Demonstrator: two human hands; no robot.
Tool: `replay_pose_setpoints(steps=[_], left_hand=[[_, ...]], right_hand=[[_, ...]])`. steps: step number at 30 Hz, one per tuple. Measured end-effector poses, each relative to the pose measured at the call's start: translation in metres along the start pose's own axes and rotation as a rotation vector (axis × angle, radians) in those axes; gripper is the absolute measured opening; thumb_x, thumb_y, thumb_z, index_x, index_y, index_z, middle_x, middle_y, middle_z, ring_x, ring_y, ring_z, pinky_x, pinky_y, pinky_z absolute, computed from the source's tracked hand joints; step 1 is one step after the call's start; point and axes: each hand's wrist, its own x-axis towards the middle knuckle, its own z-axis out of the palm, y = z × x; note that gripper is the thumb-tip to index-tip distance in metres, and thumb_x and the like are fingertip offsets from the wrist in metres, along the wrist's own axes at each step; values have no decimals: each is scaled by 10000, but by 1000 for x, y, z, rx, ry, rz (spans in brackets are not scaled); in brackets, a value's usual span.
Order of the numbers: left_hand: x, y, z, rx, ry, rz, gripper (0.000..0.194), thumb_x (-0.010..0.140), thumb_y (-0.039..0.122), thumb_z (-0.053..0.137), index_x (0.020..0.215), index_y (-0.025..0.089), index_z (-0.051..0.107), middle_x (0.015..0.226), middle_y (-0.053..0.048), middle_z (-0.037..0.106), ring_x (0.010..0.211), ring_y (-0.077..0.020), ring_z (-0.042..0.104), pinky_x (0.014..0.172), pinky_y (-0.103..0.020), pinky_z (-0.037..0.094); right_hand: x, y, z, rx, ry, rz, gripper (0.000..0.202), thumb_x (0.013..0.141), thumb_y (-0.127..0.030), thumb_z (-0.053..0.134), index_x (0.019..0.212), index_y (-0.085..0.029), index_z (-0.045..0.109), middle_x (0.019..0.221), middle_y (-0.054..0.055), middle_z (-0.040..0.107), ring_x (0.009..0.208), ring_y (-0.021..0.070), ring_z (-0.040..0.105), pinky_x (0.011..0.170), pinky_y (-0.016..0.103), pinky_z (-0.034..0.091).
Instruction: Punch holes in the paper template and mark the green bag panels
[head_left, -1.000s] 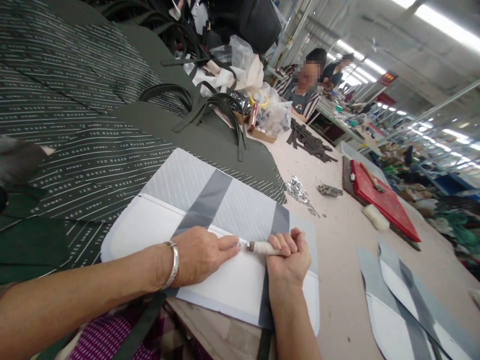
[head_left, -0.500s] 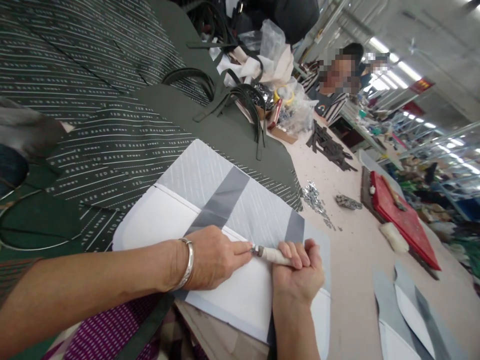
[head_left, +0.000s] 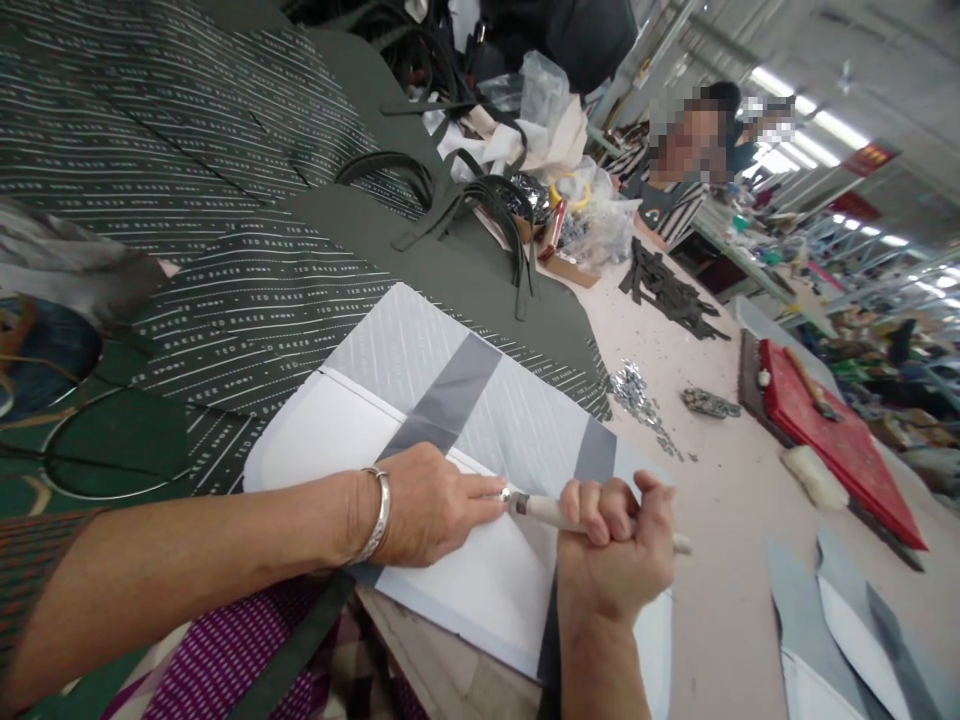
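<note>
My right hand (head_left: 619,535) is wrapped around a tool with a pale, tape-wrapped handle (head_left: 551,510) and a metal collar near its tip. The tip points left and meets the fingertips of my left hand (head_left: 427,505). Those fingers are pressed together, with a tiny shiny bit at their ends that is too small to name. Beneath both hands lies a sewn fabric panel (head_left: 525,420), light grey and white with dark grey straps across it. A silver bangle (head_left: 381,515) is on my left wrist.
Dark printed fabric (head_left: 247,290) covers the left side. Small metal pieces (head_left: 634,390) lie scattered beyond the panel, near dark strips (head_left: 664,290). A red board (head_left: 832,440) and more grey-white panels (head_left: 832,620) are at right. A person (head_left: 675,170) is across the table.
My right hand has shifted right and turned slightly, baring the handle's far end. My left hand stays at the tip. The view has shifted a little.
</note>
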Motion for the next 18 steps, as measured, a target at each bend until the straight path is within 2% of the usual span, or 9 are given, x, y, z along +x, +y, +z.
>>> replay_pose_setpoints(steps=[8, 13, 18], left_hand=[[0, 0, 1, -4, 14, 5, 308, 876, 223, 474, 1168, 199, 568, 1315, 24, 598, 725, -175, 682, 479, -353, 492], [2, 0, 3, -49, -2, -8, 270, 885, 229, 466, 1128, 196, 579, 1279, -28, 612, 725, -177, 677, 458, -337, 458], [3, 1, 0, -50, -60, -56, 178, 857, 222, 523, 1022, 203, 588, 1058, -44, 649, 604, -150, 616, 423, -300, 378]], right_hand=[[-5, 2, 3, -102, -112, -88, 205, 944, -257, 459, 801, -234, 604, 455, -120, 209, 338, 61, 211, 400, 211, 320], [-9, 5, 14, -160, -279, -156, 192, 938, -262, 477, 810, -210, 610, 465, -119, 249, 333, 51, 238, 385, 200, 302], [-14, 9, 23, -441, -416, -252, 168, 922, -253, 519, 820, -185, 634, 485, -92, 359, 365, 66, 358, 393, 221, 318]])
